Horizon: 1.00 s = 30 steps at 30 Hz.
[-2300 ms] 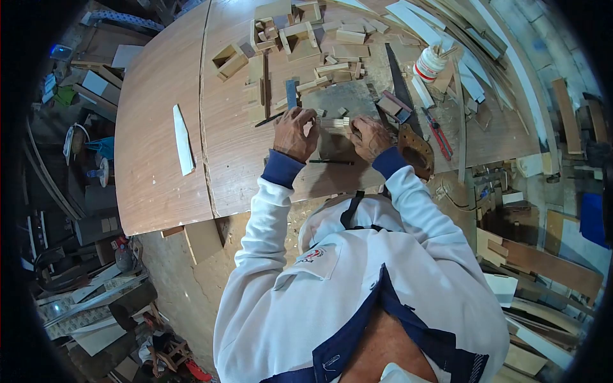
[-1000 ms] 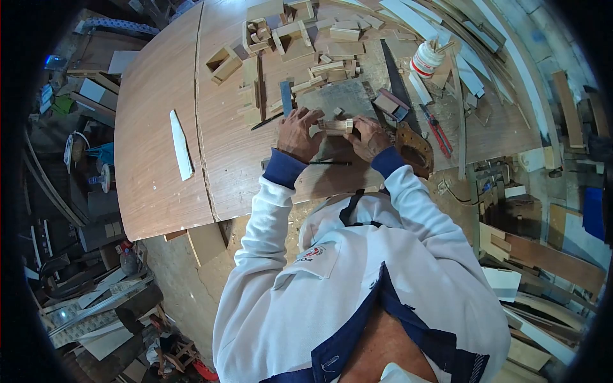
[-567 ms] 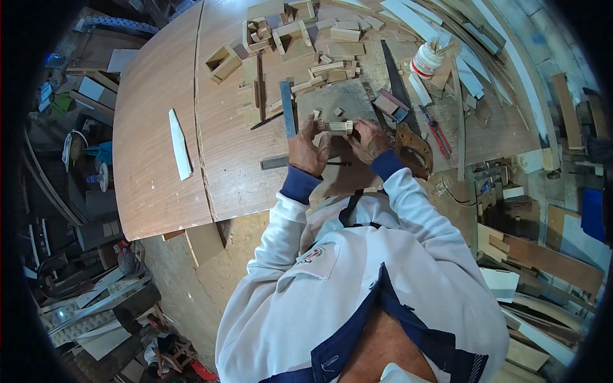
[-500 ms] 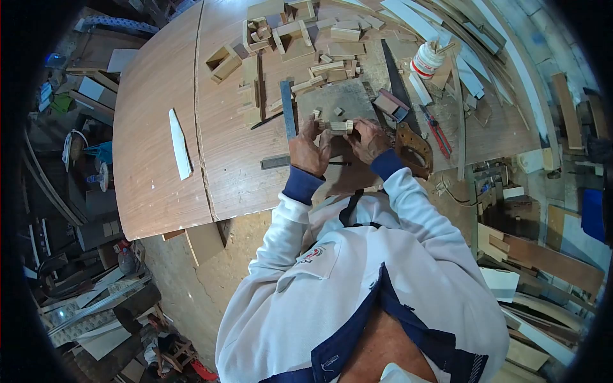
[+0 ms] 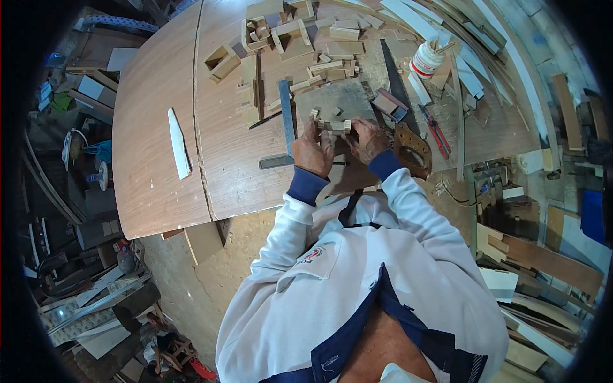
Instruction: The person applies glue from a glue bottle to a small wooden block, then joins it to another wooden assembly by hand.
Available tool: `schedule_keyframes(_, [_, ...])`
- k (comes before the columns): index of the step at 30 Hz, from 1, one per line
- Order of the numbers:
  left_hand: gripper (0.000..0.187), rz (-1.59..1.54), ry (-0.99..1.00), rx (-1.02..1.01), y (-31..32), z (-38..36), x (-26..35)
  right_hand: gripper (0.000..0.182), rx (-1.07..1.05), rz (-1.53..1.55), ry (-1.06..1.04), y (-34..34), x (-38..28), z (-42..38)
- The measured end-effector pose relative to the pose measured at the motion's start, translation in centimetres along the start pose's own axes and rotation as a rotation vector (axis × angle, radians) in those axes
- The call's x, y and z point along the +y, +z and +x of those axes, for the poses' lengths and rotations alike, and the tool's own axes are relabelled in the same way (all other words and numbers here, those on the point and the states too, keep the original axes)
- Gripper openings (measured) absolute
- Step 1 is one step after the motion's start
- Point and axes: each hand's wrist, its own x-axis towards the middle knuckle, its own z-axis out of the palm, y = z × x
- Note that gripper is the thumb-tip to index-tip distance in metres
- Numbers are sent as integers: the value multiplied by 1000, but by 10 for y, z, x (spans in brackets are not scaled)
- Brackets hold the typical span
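Observation:
A small pale wooden piece (image 5: 334, 126) with blocks at its end lies crosswise over a grey-brown board (image 5: 341, 96). At its left end my left hand (image 5: 311, 150) is closed on it with thumb and fingers. My right hand (image 5: 368, 140) pinches the other end. Two tiny wood cubes rest just beyond the piece, one near my left fingertips and one on the board (image 5: 336, 111). A metal ruler or square blade (image 5: 287, 118) lies left of the board, and a dark-bladed handsaw (image 5: 414, 150) lies right of my right hand.
Wooden boxes (image 5: 292, 39) and offcuts cover the table's far side. A white glue bottle (image 5: 426, 60), red pliers-like tool (image 5: 438, 133) and small plane-like tool (image 5: 390, 105) are at the right. A white strip (image 5: 179, 143) lies left. Another person (image 5: 153, 354) is low at the left.
My left hand has shifted slightly to the right and down. Both hands still hold the wooden piece, which has hardly moved.

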Motion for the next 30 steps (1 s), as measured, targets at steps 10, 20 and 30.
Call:
schedule_keyframes(10, [60, -114, 73, 29, -2, -4, -6, 31, -70, 234, 156, -5, 5, 0])
schedule_keyframes(20, [47, -749, -125, -166, 5, 13, -11, 34, -93, 483, 174, -26, -28, -1])
schedule_keyframes(30, [32, -864, -221, -216, 0, 18, 1, 21, -152, 659, 276, -18, -21, -13])
